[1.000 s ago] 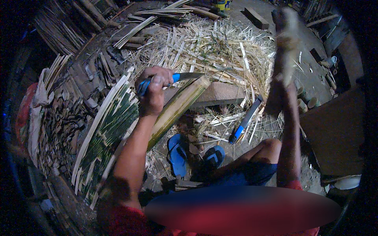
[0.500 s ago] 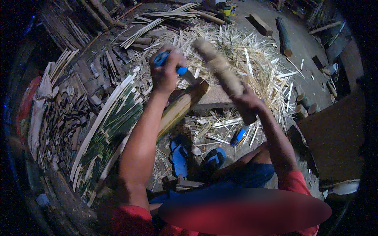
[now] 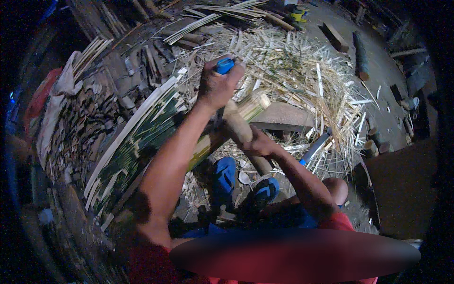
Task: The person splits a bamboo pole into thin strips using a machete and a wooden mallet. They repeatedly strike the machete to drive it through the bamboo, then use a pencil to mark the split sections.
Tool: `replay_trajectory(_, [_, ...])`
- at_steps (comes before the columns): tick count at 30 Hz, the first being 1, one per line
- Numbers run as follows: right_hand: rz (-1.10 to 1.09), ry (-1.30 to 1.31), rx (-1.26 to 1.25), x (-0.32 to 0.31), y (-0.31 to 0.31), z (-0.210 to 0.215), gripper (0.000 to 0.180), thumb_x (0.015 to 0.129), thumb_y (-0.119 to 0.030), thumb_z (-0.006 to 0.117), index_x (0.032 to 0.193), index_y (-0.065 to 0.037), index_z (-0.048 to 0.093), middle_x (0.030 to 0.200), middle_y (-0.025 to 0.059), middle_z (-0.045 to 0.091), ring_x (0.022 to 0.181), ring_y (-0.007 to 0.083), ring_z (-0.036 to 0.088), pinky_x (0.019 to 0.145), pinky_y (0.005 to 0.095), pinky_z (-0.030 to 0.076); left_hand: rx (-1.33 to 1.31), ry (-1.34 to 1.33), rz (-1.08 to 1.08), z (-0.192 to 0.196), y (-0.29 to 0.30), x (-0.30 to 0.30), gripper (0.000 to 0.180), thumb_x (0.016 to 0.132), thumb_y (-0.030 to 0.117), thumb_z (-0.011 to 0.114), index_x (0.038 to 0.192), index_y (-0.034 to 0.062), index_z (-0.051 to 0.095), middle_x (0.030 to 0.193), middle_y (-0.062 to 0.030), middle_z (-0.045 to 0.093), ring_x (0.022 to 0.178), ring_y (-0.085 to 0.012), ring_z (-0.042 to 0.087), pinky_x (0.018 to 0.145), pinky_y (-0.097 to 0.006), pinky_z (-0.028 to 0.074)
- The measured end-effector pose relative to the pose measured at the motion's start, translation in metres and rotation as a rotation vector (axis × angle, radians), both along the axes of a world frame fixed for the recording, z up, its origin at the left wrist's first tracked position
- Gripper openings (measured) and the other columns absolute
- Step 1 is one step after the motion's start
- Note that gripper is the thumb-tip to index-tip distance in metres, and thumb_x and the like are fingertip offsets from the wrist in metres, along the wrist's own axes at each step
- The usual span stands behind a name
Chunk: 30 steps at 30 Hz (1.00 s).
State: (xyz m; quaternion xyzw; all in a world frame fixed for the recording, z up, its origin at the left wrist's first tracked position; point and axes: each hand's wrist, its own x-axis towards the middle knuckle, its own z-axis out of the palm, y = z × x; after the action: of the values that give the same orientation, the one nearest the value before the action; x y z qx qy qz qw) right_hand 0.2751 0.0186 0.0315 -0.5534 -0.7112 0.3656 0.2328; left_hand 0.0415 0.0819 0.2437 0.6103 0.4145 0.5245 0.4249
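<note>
My left hand (image 3: 220,87) is closed around the blue handle (image 3: 224,66) of a knife. The blade is mostly hidden behind the hand and a wooden club. My right hand (image 3: 260,143) grips that club (image 3: 237,124), which slants across a piece of bamboo (image 3: 255,107) close below my left hand. Whether the club touches the blade or the bamboo, I cannot tell. The bamboo leans with its pale, cut far end by a low wooden block (image 3: 288,117). Right of my right hand, a second blue-handled knife (image 3: 316,147) rests on the shavings.
Pale shavings (image 3: 302,71) cover the floor beyond my hands. Green split bamboo strips (image 3: 142,137) lie on the left, beside a heap of dark wood scraps (image 3: 78,128). My feet in blue sandals (image 3: 225,175) are just below the bamboo. Logs (image 3: 361,57) lie at far right.
My right hand has brought the club left and down, from above the wooden block to across the bamboo. My left hand still holds the knife. The whole view has shifted somewhat.
</note>
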Motion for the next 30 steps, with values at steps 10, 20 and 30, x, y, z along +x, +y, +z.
replay_trajectory(10, [-0.631, 0.454, 0.011, 0.143, 0.041, 0.087, 0.042, 0.092, -0.043, 0.063, 0.095, -0.002, 0.067, 0.079, 0.0097, 0.067, 0.067, 0.0199, 0.062, 0.06, 0.039, 0.049, 0.104, -0.708, 0.119, -0.04, -0.107, -0.187, 0.026, 0.094, 0.027, 0.054, 0.076, 0.0119, 0.044, 0.07, -0.0017, 0.042, 0.067, -0.0186, 0.046, 0.083, -0.043, 0.046])
replay_trajectory(20, [0.111, 0.288, -0.161, -0.134, -0.109, -0.061, 0.074, 0.085, -0.036, 0.075, 0.138, 0.001, 0.039, 0.122, 0.0183, 0.061, 0.112, 0.0263, 0.057, 0.096, 0.0414, 0.045, 0.033, 0.217, 0.471, -0.006, -0.105, -0.02, 0.024, 0.084, 0.028, 0.077, 0.077, 0.0077, 0.068, 0.062, 0.0006, 0.061, 0.056, -0.0084, 0.055, 0.054, -0.028, 0.044])
replay_trajectory(30, [-0.345, 0.226, -0.137, 0.092, -0.022, 0.034, 0.074, 0.085, -0.037, 0.073, 0.14, -0.001, 0.04, 0.119, 0.0183, 0.061, 0.104, 0.0255, 0.061, 0.09, 0.0388, 0.05, 0.077, -0.75, 0.354, 0.008, -0.016, -0.005, 0.031, 0.087, 0.03, 0.07, 0.069, 0.0123, 0.053, 0.061, -0.0005, 0.051, 0.057, -0.0174, 0.051, 0.062, -0.036, 0.045])
